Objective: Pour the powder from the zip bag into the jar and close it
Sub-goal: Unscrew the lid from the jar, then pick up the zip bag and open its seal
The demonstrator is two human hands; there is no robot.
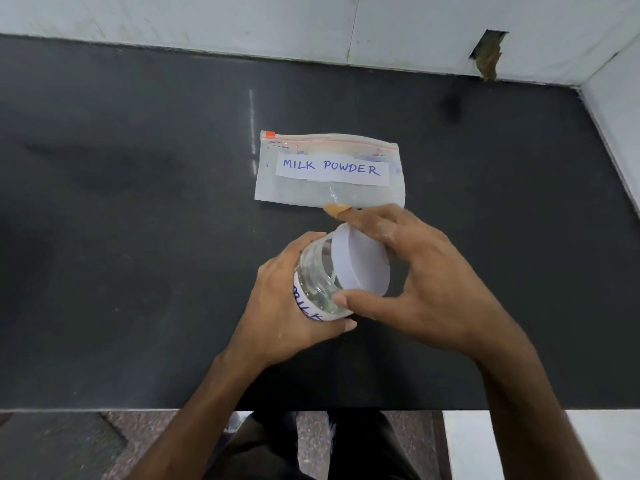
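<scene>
Gripping the jar (pixel 318 278) in my left hand (pixel 277 306), I hold it tilted above the counter (pixel 138 237), its mouth turned toward my right; my fingers wrap round its clear body, partly covering a white label with blue lettering; my right hand (pixel 426 282) clasps the lid (pixel 360 265), thumb under its near edge and fingers over its far edge; the white lid sits at the jar's mouth, though whether it is screwed on or loose I cannot tell; the jar looks clear through the part I can see, and I cannot make out powder in it; beyond my hands the bag (pixel 329 171) lies flat on the counter, just past my right fingertips, its zip edge toward the wall (pixel 311 22), a paper label reading MILK POWDER facing up.
</scene>
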